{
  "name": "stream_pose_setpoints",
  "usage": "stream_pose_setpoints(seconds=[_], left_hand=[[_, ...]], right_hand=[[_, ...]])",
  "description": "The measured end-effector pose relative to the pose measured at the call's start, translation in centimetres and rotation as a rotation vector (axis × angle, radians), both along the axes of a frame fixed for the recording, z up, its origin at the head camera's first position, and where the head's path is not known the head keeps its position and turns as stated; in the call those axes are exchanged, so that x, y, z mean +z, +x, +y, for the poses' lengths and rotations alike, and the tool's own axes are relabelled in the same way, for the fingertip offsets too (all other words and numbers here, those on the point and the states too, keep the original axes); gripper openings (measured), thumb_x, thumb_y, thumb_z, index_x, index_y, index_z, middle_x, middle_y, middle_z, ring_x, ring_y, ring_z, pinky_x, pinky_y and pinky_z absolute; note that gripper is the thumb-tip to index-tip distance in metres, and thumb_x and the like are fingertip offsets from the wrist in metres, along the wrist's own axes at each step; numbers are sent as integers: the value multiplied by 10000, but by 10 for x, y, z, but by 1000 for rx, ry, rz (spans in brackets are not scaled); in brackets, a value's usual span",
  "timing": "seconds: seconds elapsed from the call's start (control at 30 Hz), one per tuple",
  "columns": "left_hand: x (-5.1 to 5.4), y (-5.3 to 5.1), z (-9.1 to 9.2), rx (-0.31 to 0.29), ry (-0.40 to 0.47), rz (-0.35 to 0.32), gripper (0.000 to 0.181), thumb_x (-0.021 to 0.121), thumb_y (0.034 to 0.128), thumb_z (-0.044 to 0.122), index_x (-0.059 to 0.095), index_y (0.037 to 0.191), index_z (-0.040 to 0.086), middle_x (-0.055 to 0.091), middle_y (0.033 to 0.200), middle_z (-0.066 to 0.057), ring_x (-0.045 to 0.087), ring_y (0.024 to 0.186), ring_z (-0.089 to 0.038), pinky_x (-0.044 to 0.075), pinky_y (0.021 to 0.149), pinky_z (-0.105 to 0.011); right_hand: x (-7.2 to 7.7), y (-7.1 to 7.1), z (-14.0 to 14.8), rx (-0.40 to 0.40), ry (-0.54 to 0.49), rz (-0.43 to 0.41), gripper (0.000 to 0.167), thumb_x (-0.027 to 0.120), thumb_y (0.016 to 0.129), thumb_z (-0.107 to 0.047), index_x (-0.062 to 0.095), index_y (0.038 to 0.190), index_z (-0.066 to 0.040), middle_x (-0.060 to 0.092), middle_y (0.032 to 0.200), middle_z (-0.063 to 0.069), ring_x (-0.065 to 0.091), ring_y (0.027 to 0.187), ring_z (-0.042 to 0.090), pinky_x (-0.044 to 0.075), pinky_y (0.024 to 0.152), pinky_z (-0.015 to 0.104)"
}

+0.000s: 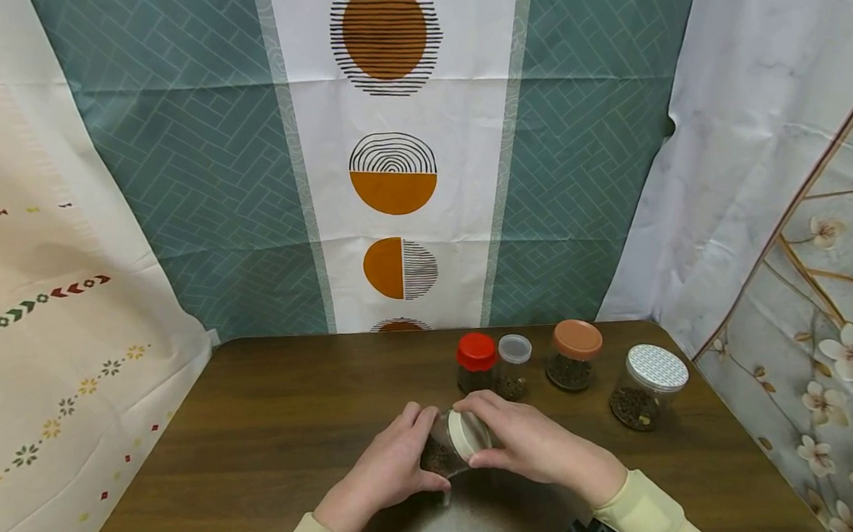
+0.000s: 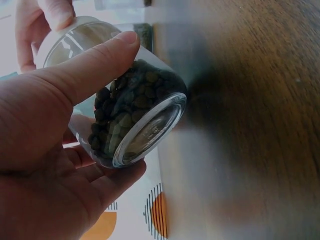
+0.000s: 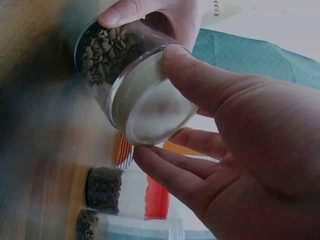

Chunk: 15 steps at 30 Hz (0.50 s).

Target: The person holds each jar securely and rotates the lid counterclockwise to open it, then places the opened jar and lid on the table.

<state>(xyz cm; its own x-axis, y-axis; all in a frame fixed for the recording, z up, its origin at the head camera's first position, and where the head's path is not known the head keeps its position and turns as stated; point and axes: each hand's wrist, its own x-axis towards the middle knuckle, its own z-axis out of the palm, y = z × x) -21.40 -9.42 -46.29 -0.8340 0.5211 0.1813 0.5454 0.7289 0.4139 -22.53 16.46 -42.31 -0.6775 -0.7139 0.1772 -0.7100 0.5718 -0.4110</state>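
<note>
A clear jar (image 2: 125,110) of small dark brown pellets is held tilted above the table, its base toward the left and its cream lid (image 3: 157,107) toward the right. My left hand (image 1: 392,461) grips the jar's body, thumb on one side and fingers around the other. With thumb and fingers on the lid's rim, my right hand (image 1: 526,442) holds the lid, which sits on the jar's mouth. In the left wrist view the jar's round glass bottom shows.
Beyond the hands stand a red-lidded jar (image 1: 477,362), a small jar with a clear-grey lid (image 1: 514,368) and an orange-lidded jar (image 1: 574,355). A jar with a white patterned lid (image 1: 648,386) stands farther right. All contain dark bits. Patterned cloths hang around the wooden table (image 1: 259,429).
</note>
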Motion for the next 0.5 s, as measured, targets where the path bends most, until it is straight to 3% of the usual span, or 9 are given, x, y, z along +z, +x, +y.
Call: stream_pose_setpoints(seconds=[0.5], left_hand=[[0, 1, 0, -6, -6, 9, 916, 1057, 753, 334, 563, 1456, 18, 555, 1233, -59, 631, 1040, -210, 602, 892, -401]], right_hand=[[0, 0, -1, 11, 4, 15, 636, 934, 923, -223, 573, 1442, -160, 577, 1421, -32, 661, 1141, 132, 597, 944, 379]])
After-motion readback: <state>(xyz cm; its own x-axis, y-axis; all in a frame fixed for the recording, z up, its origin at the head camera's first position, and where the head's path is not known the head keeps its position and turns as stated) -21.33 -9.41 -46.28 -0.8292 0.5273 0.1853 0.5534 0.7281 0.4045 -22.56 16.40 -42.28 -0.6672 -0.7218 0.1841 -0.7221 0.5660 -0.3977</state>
